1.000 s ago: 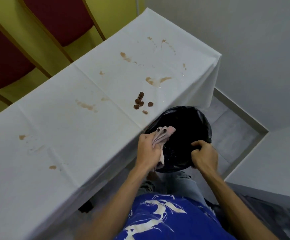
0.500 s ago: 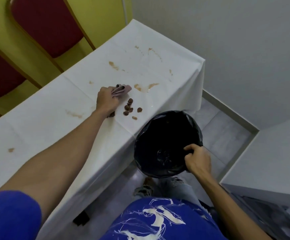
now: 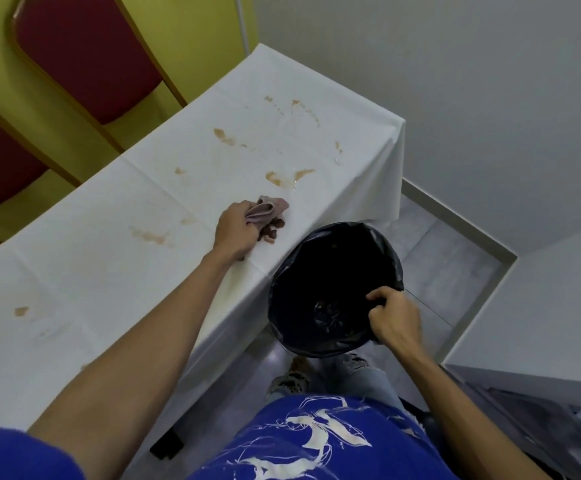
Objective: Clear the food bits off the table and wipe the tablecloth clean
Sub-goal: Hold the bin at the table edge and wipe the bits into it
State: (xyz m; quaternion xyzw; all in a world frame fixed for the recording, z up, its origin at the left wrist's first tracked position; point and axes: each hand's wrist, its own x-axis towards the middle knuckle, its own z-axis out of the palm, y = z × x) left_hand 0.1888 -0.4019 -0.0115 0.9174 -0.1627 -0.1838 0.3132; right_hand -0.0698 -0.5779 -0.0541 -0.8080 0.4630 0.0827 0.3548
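My left hand (image 3: 235, 230) rests on the white tablecloth (image 3: 109, 271) near its front edge, shut on a bunched pinkish cloth (image 3: 268, 209). Several dark brown food bits (image 3: 271, 232) lie bunched right against the cloth, partly hidden under it. My right hand (image 3: 394, 318) grips the rim of a bin lined with a black bag (image 3: 327, 282), held just below the table edge beside the bits. Some scraps lie at the bag's bottom. Brown stains (image 3: 275, 178) mark the tablecloth in several places.
Two red-cushioned chairs (image 3: 84, 53) stand behind the table against a yellow wall. A grey wall and a floor skirting (image 3: 455, 216) lie to the right. A white surface (image 3: 542, 306) sits at the right edge. My legs and foot (image 3: 289, 379) are under the bin.
My left hand carried the cloth from the bin to the table, then swept the food bits toward the front edge. The bin in my right hand has come closer to the table edge.
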